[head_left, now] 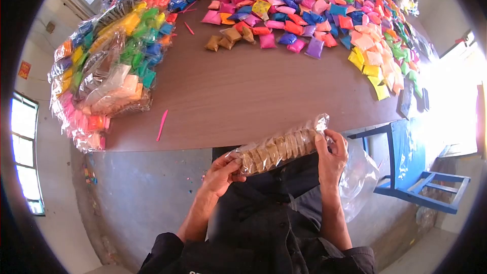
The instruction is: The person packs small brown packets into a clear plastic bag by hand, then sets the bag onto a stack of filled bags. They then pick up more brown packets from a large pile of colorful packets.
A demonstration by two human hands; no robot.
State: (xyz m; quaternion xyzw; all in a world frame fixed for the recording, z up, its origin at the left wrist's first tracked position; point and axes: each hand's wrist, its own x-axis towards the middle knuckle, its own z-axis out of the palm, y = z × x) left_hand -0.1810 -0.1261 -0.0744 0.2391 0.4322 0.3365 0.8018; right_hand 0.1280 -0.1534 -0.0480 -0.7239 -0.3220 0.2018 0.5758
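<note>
A long clear plastic bag (279, 151) filled with a row of small brown packets is stretched between my two hands, just off the table's front edge. My left hand (223, 173) is closed on its left end, thumb on top. At the other end, my right hand (331, 156) pinches the bag near its gathered, crumpled clear tip. The packets inside stand side by side in a line. On the table beyond lie a few loose brown packets (231, 36) of similar colour.
Loose colourful packets (304, 7) cover the back of the brown table (243, 91). Filled clear bags (111, 66) are piled at the left. A pink plastic tool (162, 125) lies near the front edge. To my right are a blue chair (406, 147) and a clear plastic bag (357, 182).
</note>
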